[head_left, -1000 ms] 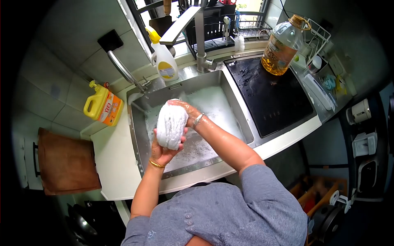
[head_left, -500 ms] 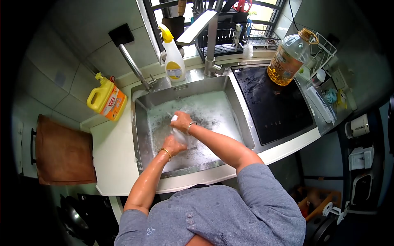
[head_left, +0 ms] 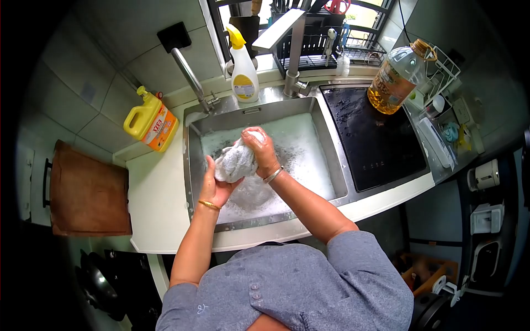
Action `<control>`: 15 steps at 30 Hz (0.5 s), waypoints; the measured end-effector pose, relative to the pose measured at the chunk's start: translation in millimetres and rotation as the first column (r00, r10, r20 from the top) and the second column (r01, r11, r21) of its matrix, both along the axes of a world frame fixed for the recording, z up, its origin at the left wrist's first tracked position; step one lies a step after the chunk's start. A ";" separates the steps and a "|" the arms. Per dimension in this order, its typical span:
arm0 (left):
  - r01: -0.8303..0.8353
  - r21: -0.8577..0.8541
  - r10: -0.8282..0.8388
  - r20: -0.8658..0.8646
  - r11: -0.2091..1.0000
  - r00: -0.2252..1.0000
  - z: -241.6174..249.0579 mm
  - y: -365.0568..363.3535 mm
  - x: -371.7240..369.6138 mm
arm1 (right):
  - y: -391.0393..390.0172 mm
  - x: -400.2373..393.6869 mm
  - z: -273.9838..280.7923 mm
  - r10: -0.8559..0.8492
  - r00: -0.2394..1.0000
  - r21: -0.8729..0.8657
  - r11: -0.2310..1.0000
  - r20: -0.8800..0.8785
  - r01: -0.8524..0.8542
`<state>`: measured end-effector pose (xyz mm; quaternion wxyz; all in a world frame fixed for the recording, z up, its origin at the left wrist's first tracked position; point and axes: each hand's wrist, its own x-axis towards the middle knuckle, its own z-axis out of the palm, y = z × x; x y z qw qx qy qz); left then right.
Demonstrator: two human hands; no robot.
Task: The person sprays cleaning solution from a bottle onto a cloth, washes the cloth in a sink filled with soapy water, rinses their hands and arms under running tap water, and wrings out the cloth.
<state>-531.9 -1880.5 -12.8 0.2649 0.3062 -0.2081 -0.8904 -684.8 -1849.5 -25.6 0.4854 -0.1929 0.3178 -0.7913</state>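
A wet, bunched white cloth [head_left: 237, 162] is held up over the soapy water [head_left: 298, 143] in the steel sink [head_left: 339, 165]. My right hand [head_left: 261, 150] grips its upper right part, fingers curled over the top. Below and to the left, my left hand [head_left: 216, 186] supports the cloth, thumb up along its left side and fingers under it. Part of the left fingers is hidden by the cloth. Suds and dark specks float around it.
A yellow detergent jug [head_left: 150, 122] and a white spray bottle [head_left: 244, 71] stand behind the sink, near two faucets [head_left: 190, 77]. An oil bottle [head_left: 395, 77] rests on the black panel [head_left: 370, 143] at right. A brown cutting board [head_left: 88, 190] is at left.
Both hands have lifted the cloth from the water surface, and it now shows as a larger bundle. The left hand has opened out under it. The view has shifted slightly.
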 end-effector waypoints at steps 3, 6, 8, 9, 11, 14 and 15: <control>-0.239 -0.214 0.226 -0.084 0.947 0.971 5.7 -11.9 -3.6 | 9.1 11.2 24.5 0.063 0.991 -0.059 0.997 0.115 -0.057; -0.349 -0.619 0.369 -0.100 0.704 0.924 56.1 10.5 -12.8 | 6.4 8.7 38.4 0.254 0.883 -0.129 0.967 0.395 -0.220; -0.190 -0.903 0.387 -0.030 0.384 0.922 74.7 13.1 -12.8 | 5.2 7.9 41.2 0.382 0.792 -0.148 0.923 0.477 -0.356; -0.089 -0.969 0.398 0.011 0.232 0.917 87.0 17.4 -13.1 | 4.5 5.6 44.5 0.439 0.741 -0.162 0.894 0.509 -0.419; -0.019 -0.996 0.346 0.011 0.083 0.938 96.6 21.2 -14.9 | -1.8 0.7 38.6 0.625 0.608 -0.230 0.765 0.489 -0.602; 0.129 -0.964 0.229 0.074 -0.235 0.971 114.5 16.3 -18.9 | -11.6 -1.9 39.2 0.758 0.536 -0.240 0.636 0.373 -0.733; 0.140 -0.949 0.184 0.090 -0.284 0.979 119.8 16.5 -20.8 | -18.8 -7.8 36.0 0.866 0.413 -0.320 0.490 0.280 -0.811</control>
